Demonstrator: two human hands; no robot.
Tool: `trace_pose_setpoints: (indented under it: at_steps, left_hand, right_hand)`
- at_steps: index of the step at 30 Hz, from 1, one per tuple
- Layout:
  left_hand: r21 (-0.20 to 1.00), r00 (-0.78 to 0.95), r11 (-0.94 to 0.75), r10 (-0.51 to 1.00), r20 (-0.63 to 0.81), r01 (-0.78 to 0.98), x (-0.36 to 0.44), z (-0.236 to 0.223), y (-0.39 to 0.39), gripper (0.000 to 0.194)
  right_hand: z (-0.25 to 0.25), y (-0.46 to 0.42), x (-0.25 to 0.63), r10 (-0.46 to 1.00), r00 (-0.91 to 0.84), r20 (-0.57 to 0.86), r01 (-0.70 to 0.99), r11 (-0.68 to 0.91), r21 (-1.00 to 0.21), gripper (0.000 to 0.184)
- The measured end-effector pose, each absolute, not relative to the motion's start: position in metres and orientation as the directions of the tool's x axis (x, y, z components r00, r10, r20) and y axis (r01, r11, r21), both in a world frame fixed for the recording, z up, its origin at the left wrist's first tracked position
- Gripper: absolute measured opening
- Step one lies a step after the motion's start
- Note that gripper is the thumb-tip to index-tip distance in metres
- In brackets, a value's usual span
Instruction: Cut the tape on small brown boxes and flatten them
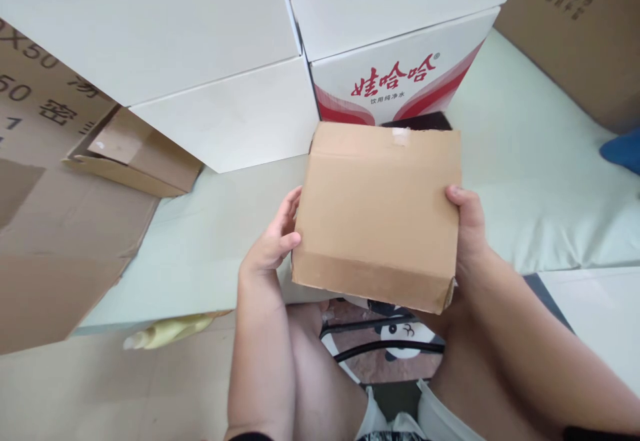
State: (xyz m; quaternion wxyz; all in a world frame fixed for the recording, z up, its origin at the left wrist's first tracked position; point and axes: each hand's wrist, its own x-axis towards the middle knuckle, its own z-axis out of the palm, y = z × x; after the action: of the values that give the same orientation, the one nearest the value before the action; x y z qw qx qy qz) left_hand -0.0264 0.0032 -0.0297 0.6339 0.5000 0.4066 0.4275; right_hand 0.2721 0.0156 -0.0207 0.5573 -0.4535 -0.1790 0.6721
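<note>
A plain brown cardboard box (377,204) is held up in front of me, its broad flat face turned toward the camera. A small strip of whitish tape shows at its top edge, and its lower right corner looks worn. My left hand (277,238) grips the box's left side, with the thumb on the near edge and the fingers partly behind it. On the opposite side, my right hand (469,218) is closed round the edge, its thumb resting on the front face; its other fingers are hidden.
White cartons (225,121) are stacked behind the box, one printed with red lettering (395,78). Large brown cartons stand at the left (75,228) and right (585,48) on the pale green surface (540,188). A smaller open box (145,148) lies at left. A dark object (425,121) shows behind the held box.
</note>
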Motion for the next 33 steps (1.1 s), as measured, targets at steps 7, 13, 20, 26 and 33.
trace_pose_setpoints:
  at_steps: [7, 13, 20, 26, 33]
  left_hand:
    - [0.972, 0.251, 0.231, 0.944, -0.214, -0.039, -0.022, -0.032, 0.009, 0.139]
    - [0.990, 0.047, 0.120, 0.991, -0.124, 0.079, -0.014, -0.041, 0.017, 0.146]
    - [0.937, -0.211, -0.040, 0.970, 0.120, 0.348, -0.011, -0.055, 0.025, 0.134]
    - [0.971, -0.221, -0.018, 0.973, 0.072, 0.237, -0.018, -0.056, 0.023, 0.129]
    - [0.991, -0.190, 0.079, 0.980, -0.057, 0.107, -0.018, -0.049, 0.021, 0.125]
  right_hand:
    - [-0.021, -0.006, 0.273, 0.899, -0.172, -0.402, -0.595, -0.420, -0.685, 0.061]
    - [-0.032, -0.012, 0.277, 0.926, -0.178, -0.334, -0.595, -0.371, -0.713, 0.057]
    - [-0.038, 0.002, 0.273, 0.971, -0.215, -0.106, -0.364, -0.180, -0.914, 0.061]
    - [-0.045, 0.010, 0.271, 0.981, -0.104, -0.162, -0.253, -0.184, -0.950, 0.065]
    - [-0.048, 0.018, 0.274, 0.988, -0.026, -0.151, -0.206, -0.153, -0.967, 0.065]
